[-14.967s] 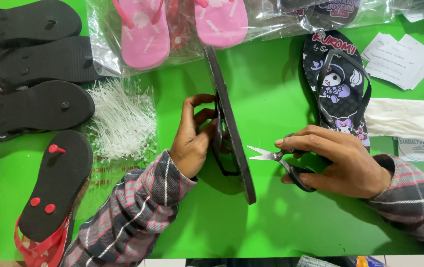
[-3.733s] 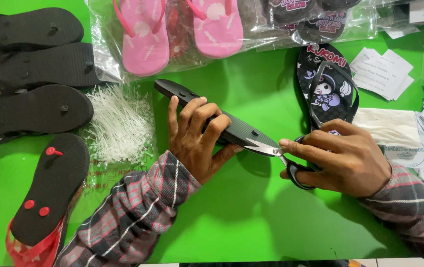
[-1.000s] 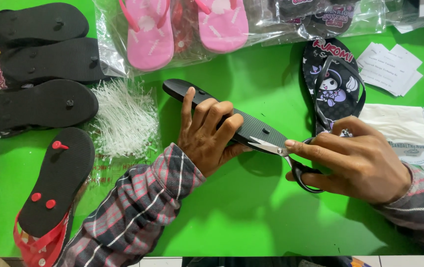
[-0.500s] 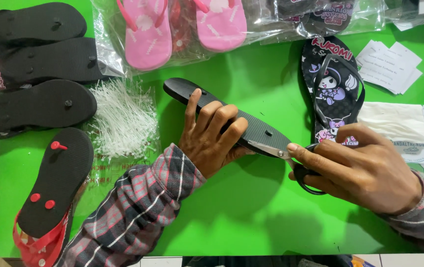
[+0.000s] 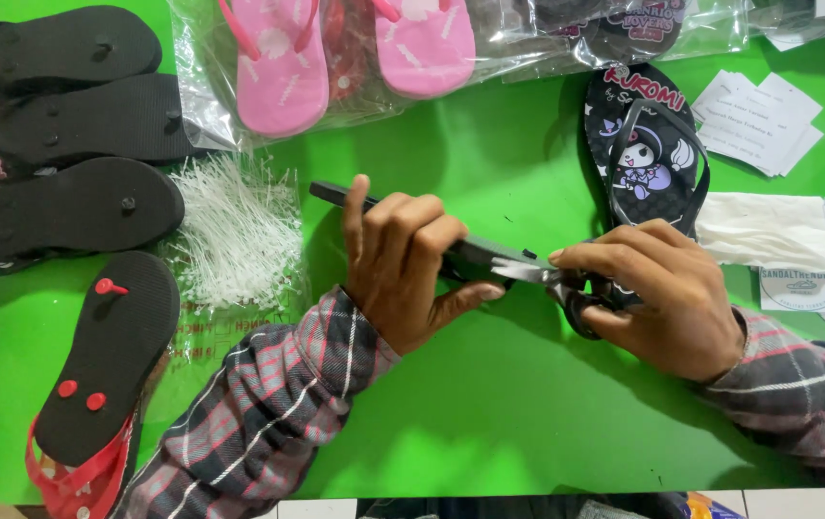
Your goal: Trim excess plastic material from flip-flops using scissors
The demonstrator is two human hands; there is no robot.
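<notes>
A bright green table point(image 5: 489, 423) fills the view. Near its middle, the left hand point(image 5: 410, 264) wraps its fingers over a black flip-flop point(image 5: 335, 194) turned up on its edge. The flip-flop's long side runs from the left, toward the far edge, to the right, toward the near edge. Its right end points at the right hand point(image 5: 657, 293), which sits just beside it. That hand squeezes a pair of small scissors point(image 5: 552, 281). The blades touch the flip-flop close to the left hand's thumb. I cannot tell if the blades are apart or together.

Along the left edge lie four black flip-flops with soles up, three plain point(image 5: 66, 207) and one with red straps point(image 5: 105, 356). A fifth peeks in at the near left corner. Beside them is one heap of thin white plastic ties point(image 5: 239, 231). At the far edge, two pink flip-flops point(image 5: 283, 67) lie in a clear bag. One black flip-flop with a cartoon picture point(image 5: 643, 154) lies to the right, next to stacks of white paper tags point(image 5: 758, 120).
</notes>
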